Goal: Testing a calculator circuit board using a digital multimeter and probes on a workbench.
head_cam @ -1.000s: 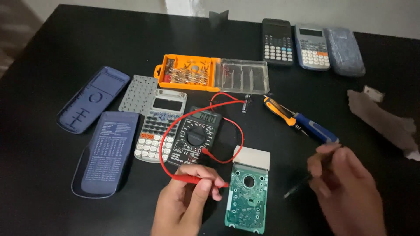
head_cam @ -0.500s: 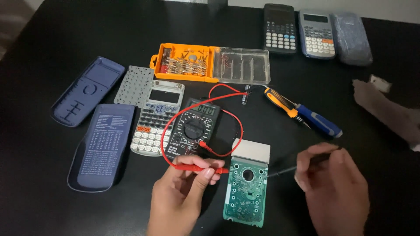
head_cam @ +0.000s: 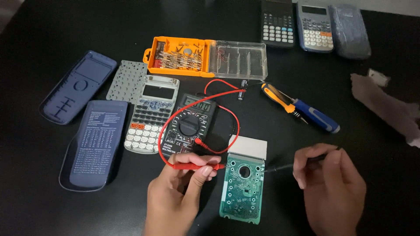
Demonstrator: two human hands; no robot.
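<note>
Probes (head_cam: 197, 166) moved onto board (head_cam: 243, 190) (seemingly touching).

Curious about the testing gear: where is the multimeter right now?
The black multimeter lies mid-table, between the grey calculator and the green circuit board, just above the left hand.

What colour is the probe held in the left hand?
Red; the probe, pinched in the left hand, shows clearly in the head view, with a matching red lead.

red lead (head_cam: 199, 131) looping over multimeter (head_cam: 189, 124), crowded left
</note>
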